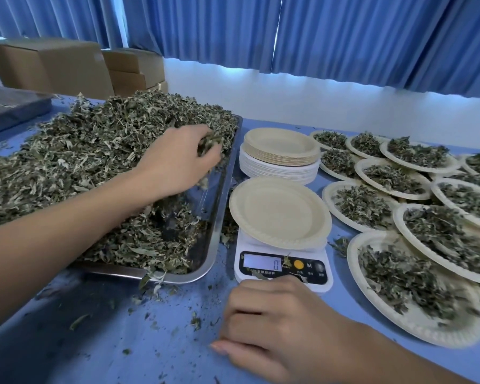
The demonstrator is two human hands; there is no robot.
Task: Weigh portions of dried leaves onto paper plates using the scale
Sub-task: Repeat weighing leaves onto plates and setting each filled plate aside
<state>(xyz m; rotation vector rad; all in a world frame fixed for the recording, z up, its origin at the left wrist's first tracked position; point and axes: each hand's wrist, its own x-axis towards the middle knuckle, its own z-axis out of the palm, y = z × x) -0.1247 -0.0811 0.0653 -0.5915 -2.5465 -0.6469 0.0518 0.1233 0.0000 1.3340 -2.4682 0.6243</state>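
Steel tray (224, 173), one, on the left half of the blue counter (150, 345), heaped with dried leaves (81, 162); its near right corner is partly scraped bare.

Left hand (183, 159), one: reaches into the heap by the tray's right rim, fingers closed round a clump of leaves.

Right hand (275, 322), one: rests knuckles-up on the counter by the near edge, fingers loosely bent, holding nothing, fingertips at the front of the scale (281, 268).

Scale, one, white, just right of the tray's near corner; the display reads 0. A few leaf scraps lie on its panel.

Empty plate (277, 209), one, on the scale.

Plate stack (280, 159), one pile, behind the scale toward the far edge; the number of plates is too fine to count.

Filled plates (413, 289), at least ten in view, overlapping along the right side; some are cut off by the frame.

Cardboard boxes (53, 65), several, beyond the far left corner.

Step in hand, as judged: taking a handful for the next portion, scale zeroed. The next move calls for carrying the clump across the tray rim to the empty plate without shedding, then adding or removing pinches until the reading suits.
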